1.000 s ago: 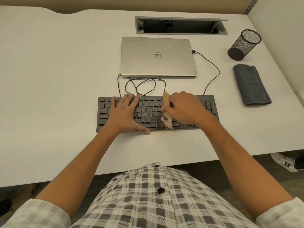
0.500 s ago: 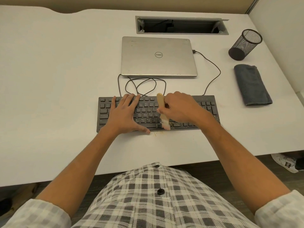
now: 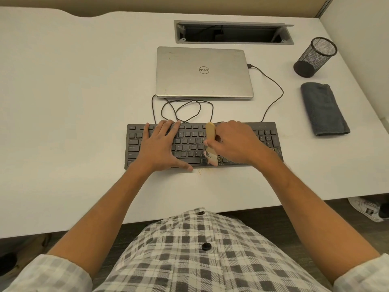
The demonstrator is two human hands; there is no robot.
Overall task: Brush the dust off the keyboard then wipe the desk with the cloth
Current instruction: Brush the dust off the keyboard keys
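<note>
Head view: the person's left hand lies flat with fingers spread on the left half of the black keyboard, gripping nothing. The right hand is clenched around a wooden-handled brush, its bristles touching the bottom key row near the keyboard's middle. Yellowish crumbs lie on the white desk just beside the front edge. The folded grey cloth rests well apart, right of the closed Dell laptop.

Dell logo on laptop lid
</note>
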